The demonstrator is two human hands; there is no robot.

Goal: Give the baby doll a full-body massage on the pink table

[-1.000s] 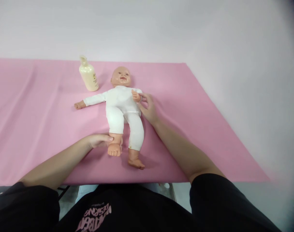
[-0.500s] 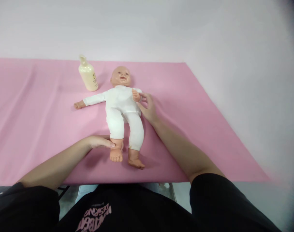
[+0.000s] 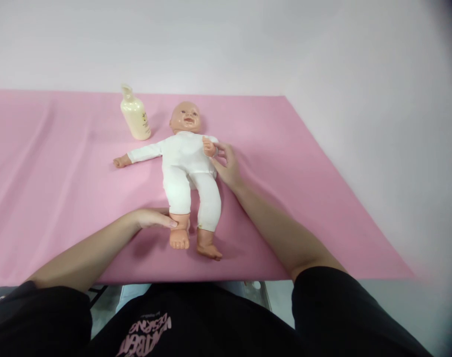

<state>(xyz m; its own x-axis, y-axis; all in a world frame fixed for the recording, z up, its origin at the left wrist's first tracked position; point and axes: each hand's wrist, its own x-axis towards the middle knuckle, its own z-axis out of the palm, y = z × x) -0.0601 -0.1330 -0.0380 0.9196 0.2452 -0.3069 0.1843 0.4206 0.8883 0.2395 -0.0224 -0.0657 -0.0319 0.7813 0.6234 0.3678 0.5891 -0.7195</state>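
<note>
Presently, in the head view, we observe a baby doll [image 3: 187,153] lying on its back on a pink table cover [image 3: 73,218], its bald head [image 3: 185,118] toward the far edge and its feet toward us. The body is soft and white; head, hands and feet are flesh-toned and smooth.

Our left hand [image 3: 153,218] is closed around the doll's right ankle [image 3: 180,221], thumb across the front, other fingers mostly hidden behind it. The bare right foot [image 3: 179,241] hangs just below this grip, toes toward us, with a shadow on the cover beside it. The doll's left foot [image 3: 208,248] lies near, outside our hold, toes turned toward our right.

Our right hand [image 3: 229,167] grips the doll's left wrist, fingers above and thumb below; exact contact is partly hidden. That arm is bent, so the doll's left hand [image 3: 208,147] sits over the side of the chest. The opposite arm stretches out sideways, hand [image 3: 122,161] on the cover.

We note a cream pump bottle [image 3: 136,119] standing near the head on our left, apart from the doll and both our hands, with dark print on its side. Behind the cover we record a white wall [image 3: 218,44].
</note>
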